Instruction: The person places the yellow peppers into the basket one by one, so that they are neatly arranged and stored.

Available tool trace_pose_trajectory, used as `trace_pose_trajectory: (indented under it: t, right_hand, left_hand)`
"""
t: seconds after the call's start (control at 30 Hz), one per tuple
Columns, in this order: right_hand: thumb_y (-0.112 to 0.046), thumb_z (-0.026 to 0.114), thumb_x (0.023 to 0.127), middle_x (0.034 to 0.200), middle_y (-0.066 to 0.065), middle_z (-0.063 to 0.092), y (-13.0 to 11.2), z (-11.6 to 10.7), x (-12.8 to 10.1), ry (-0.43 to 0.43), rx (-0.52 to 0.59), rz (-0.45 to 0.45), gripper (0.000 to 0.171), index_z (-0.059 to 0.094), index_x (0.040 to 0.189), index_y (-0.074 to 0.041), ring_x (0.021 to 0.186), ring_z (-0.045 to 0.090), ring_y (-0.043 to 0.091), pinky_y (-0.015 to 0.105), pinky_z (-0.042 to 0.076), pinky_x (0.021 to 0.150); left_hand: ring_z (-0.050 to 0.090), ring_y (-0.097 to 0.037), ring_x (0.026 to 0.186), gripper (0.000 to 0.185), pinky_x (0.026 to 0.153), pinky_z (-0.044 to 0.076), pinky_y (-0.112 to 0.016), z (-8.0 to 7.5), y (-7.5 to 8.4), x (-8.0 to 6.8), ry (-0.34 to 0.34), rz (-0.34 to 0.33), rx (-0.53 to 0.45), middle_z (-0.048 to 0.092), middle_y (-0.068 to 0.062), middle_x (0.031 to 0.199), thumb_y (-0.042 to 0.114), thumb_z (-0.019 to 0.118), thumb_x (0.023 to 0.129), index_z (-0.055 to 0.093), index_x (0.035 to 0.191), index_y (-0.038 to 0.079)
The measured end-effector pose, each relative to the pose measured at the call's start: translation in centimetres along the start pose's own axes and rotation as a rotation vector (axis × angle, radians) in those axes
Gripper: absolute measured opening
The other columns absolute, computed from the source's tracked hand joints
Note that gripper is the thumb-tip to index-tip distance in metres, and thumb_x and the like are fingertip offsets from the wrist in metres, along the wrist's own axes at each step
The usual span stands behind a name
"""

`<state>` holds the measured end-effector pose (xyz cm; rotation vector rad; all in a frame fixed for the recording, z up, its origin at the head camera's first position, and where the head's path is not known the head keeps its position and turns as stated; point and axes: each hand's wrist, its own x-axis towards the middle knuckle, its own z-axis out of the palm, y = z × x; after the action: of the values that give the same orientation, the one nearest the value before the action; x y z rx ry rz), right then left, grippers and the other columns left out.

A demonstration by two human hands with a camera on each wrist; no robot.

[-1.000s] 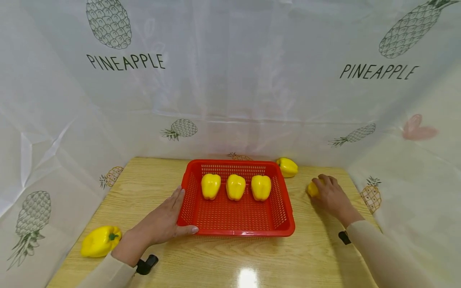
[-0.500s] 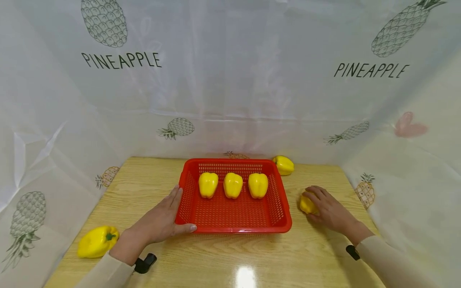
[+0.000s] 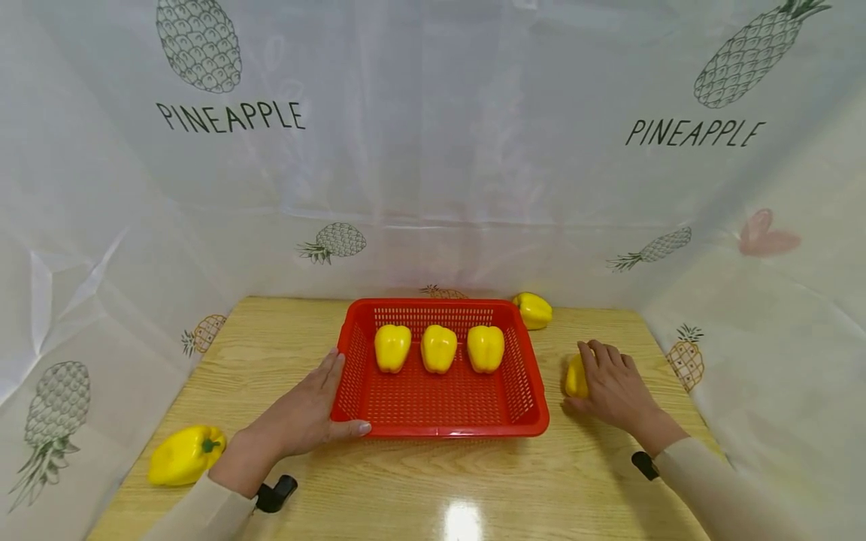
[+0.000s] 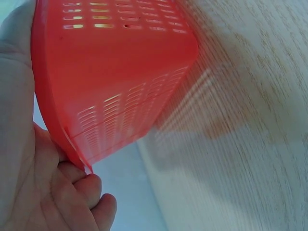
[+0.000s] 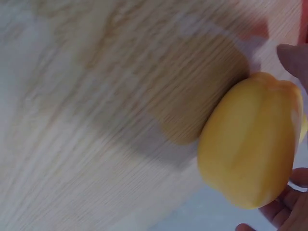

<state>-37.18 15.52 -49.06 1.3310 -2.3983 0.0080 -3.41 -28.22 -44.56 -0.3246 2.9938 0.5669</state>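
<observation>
Red perforated plastic basket [image 3: 436, 430], one, rectangular, upright on a wood-grain counter [image 3: 399, 488]; the landmark for the places below.

Yellow bell peppers, six.
- Three inside the basket, in a row along its far half, apart from one another: left pepper [image 3: 392, 349], middle pepper [image 3: 438, 349], right pepper [image 3: 485, 349].
- One, the outer pepper [image 3: 576, 377], on the basket's right, well clear of its wall, partly covered by the right hand [image 3: 616, 394]. It lies under the fingers and ahead of the palm, on the side toward the basket.
- One, the back pepper [image 3: 534, 310], on its side just beside the basket's far right corner.
- One, the stemmed pepper [image 3: 186, 455], on its side to the basket's near left, green stem toward the basket.

Right hand: partly open, fingers and thumb spread about the outer pepper; the right wrist view has fingertips at one end and the thumb tip standing off the other. Firmness of hold: cannot tell.

Left hand [image 3: 304, 412]: holds the basket's near left corner, thumb on the near rim, fingers along the left rim.

Pineapple-printed sheet [image 3: 460, 150], pale, behind the basket.
</observation>
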Motion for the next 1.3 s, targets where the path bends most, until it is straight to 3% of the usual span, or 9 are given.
trace_pose_trajectory:
  t: [0.23, 0.43, 0.53, 0.8, 1.0, 1.3]
  right_hand:
    - [-0.066, 0.087, 0.071, 0.134, 0.033, 0.056, -0.1, 0.0, 0.4, -0.092, -0.075, 0.042, 0.116, 0.042, 0.145, 0.012, 0.119, 0.055, 0.051, 0.065, 0.049, 0.09]
    - [-0.066, 0.083, 0.076, 0.124, 0.031, 0.058, -0.3, -0.3, 0.8, -0.174, -0.068, 0.092, 0.109, 0.042, 0.138, 0.013, 0.111, 0.055, 0.048, 0.062, 0.049, 0.085]
    - [-0.062, 0.084, 0.076, 0.119, 0.029, 0.059, -0.2, -0.3, 0.9, -0.173, -0.048, 0.091, 0.102, 0.044, 0.134, 0.012, 0.107, 0.056, 0.048, 0.06, 0.049, 0.083]
    - [-0.049, 0.093, 0.073, 0.128, 0.028, 0.056, 0.3, -1.0, 0.7, -0.154, 0.007, 0.024, 0.094, 0.055, 0.141, 0.005, 0.113, 0.055, 0.049, 0.066, 0.051, 0.087]
    - [-0.037, 0.094, 0.075, 0.131, 0.03, 0.055, 0.5, -1.5, 0.7, -0.185, 0.016, -0.014, 0.091, 0.05, 0.139, 0.01, 0.119, 0.055, 0.05, 0.066, 0.055, 0.095]
    - [-0.033, 0.095, 0.072, 0.126, 0.032, 0.058, 0.8, -0.9, 0.4, -0.159, 0.051, -0.029, 0.092, 0.047, 0.136, 0.011, 0.114, 0.059, 0.05, 0.062, 0.055, 0.099]
  left_hand:
    - [0.029, -0.051, 0.156, 0.136, 0.121, 0.038, -0.061, 0.0, 0.0, 0.0, 0.006, 0.007, -0.006, 0.011, -0.025, 0.175, 0.089, 0.06, 0.082, 0.011, 0.167, -0.006]
    - [0.029, -0.051, 0.156, 0.135, 0.122, 0.038, -0.061, 0.1, 0.0, 0.0, 0.007, 0.01, 0.0, 0.011, -0.025, 0.175, 0.089, 0.059, 0.082, 0.011, 0.166, -0.006]
    - [0.029, -0.051, 0.156, 0.135, 0.122, 0.038, -0.061, 0.1, 0.0, 0.0, 0.008, 0.012, -0.004, 0.011, -0.025, 0.175, 0.088, 0.06, 0.082, 0.011, 0.166, -0.006]
    - [0.03, -0.051, 0.155, 0.135, 0.121, 0.038, -0.061, 0.2, -0.1, 0.0, 0.011, 0.011, 0.002, 0.011, -0.025, 0.175, 0.088, 0.06, 0.082, 0.011, 0.167, -0.005]
    - [0.03, -0.051, 0.155, 0.135, 0.121, 0.038, -0.061, 0.2, -0.2, -0.1, 0.014, 0.013, -0.001, 0.012, -0.025, 0.175, 0.088, 0.06, 0.082, 0.011, 0.167, -0.005]
    - [0.029, -0.05, 0.156, 0.135, 0.121, 0.039, -0.061, 0.2, -0.1, 0.0, 0.006, -0.001, -0.005, 0.011, -0.024, 0.176, 0.087, 0.062, 0.081, 0.011, 0.167, -0.004]
